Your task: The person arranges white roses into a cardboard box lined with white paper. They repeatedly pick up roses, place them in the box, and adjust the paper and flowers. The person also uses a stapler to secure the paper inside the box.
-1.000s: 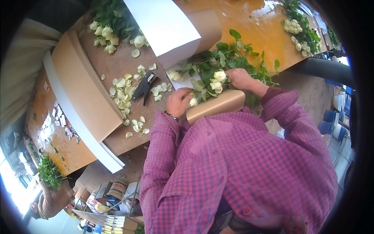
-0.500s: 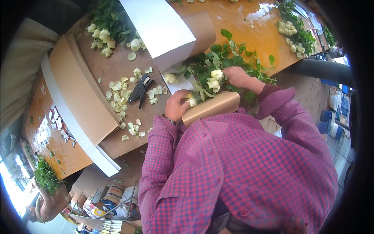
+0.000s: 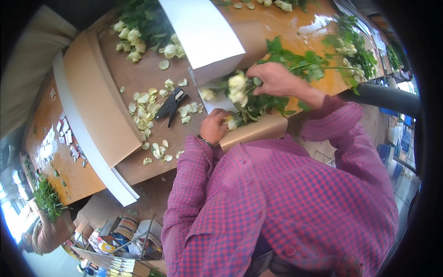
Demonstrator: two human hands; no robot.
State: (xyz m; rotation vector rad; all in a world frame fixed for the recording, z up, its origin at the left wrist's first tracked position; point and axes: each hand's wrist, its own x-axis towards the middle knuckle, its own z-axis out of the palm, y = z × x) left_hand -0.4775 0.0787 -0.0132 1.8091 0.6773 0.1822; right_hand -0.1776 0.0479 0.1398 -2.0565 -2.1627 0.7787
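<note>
My right hand (image 3: 276, 82) is closed on white roses (image 3: 238, 88), gripping them just below the blooms. Their leafy stems (image 3: 307, 64) trail off to the right, and the blooms are smeared by motion. At the near table edge, my left hand (image 3: 216, 127) curls its fingers and thumb around another white rose (image 3: 232, 124). That rose lies at the end of a folded sheet of brown wrapping paper (image 3: 256, 131) against my body. A further white rose (image 3: 208, 95) rests on the white paper beyond. To the left of my hands lies a black stapler (image 3: 172, 105) among loose petals (image 3: 144, 111).
A stack of brown cardboard sheets (image 3: 99, 101) stands at the left. White roses (image 3: 131, 39) lie at the back, beside a white-and-brown sheet (image 3: 207, 34). More roses (image 3: 353, 57) lie at the far right. Another person holds greenery (image 3: 48, 198) at lower left, near a crate (image 3: 117, 242).
My right hand has lifted and moved slightly left with the roses, swinging their stems over the table. My left hand stays near the paper's end. The whole view has shifted a little.
</note>
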